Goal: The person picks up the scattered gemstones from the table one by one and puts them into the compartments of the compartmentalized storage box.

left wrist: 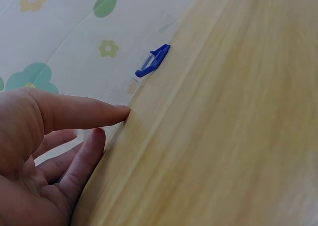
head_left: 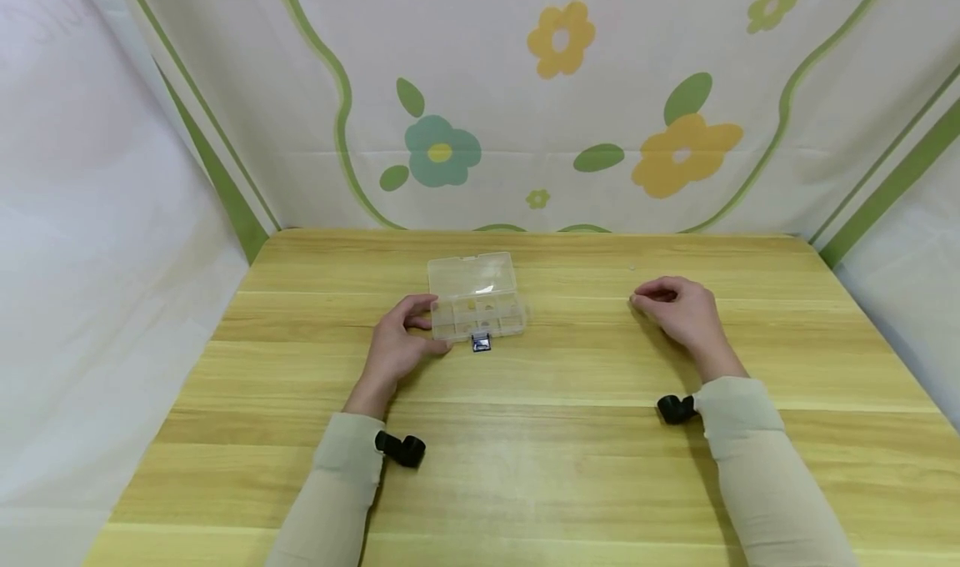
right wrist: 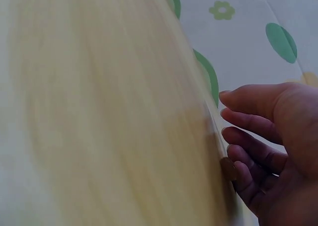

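A clear plastic compartment box (head_left: pixel 480 313) lies on the table with its lid raised at the back. A blue latch (left wrist: pixel 155 61) shows at its front. My left hand (head_left: pixel 405 333) grips the box's left end, thumb at the front corner and fingers farther back. My right hand (head_left: pixel 682 308) is low over the table to the box's right, its fingers bent and thumb near them. By its lowest visible fingertip is a small brown piece (right wrist: pixel 228 169); its kind and whether it is held are unclear.
A tiny pale speck (head_left: pixel 632 268) lies on the wooden table (head_left: pixel 525 467) beyond my right hand. Small pieces, too blurred to name, sit in the box's compartments. A flower-patterned cloth (head_left: pixel 510 92) stands along the back edge.
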`<control>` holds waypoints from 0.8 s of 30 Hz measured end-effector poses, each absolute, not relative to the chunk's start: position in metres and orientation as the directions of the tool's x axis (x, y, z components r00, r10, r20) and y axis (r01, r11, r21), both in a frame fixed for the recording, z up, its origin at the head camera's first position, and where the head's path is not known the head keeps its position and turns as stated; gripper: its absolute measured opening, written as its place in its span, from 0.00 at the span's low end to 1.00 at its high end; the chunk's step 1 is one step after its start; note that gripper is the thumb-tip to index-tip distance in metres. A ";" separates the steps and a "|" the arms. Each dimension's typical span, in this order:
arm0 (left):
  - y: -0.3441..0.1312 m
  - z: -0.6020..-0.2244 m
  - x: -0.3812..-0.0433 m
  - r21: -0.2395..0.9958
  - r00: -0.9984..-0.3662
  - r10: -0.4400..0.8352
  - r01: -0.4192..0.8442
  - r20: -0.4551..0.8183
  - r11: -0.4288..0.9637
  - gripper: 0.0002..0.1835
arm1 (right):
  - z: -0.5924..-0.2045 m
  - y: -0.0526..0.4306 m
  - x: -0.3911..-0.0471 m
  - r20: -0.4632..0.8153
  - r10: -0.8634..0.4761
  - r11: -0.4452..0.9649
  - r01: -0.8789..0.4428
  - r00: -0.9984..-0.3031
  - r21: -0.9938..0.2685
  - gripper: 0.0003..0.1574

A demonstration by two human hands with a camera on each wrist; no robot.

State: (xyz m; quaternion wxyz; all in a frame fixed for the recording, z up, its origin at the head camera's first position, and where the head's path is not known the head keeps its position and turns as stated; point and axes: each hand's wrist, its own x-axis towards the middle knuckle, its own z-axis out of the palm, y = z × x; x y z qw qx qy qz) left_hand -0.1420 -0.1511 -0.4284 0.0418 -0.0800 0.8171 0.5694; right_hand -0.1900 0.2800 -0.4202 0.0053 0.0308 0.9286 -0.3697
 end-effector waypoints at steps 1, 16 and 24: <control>-0.151 -0.428 -0.142 0.924 -0.984 -0.083 -0.179 -0.160 0.338 0.42 | -0.420 0.282 -0.189 -0.036 0.058 0.720 0.066 -0.998 -0.691 0.25; -0.149 -0.427 -0.141 0.926 -0.985 -0.075 -0.170 -0.154 0.338 0.42 | -0.423 0.309 -0.173 -0.067 0.123 0.707 0.135 -0.990 -0.694 0.33; -0.151 -0.427 -0.141 0.923 -0.985 -0.083 -0.173 -0.153 0.345 0.42 | -0.420 0.324 -0.165 -0.097 0.161 0.696 0.183 -0.982 -0.695 0.37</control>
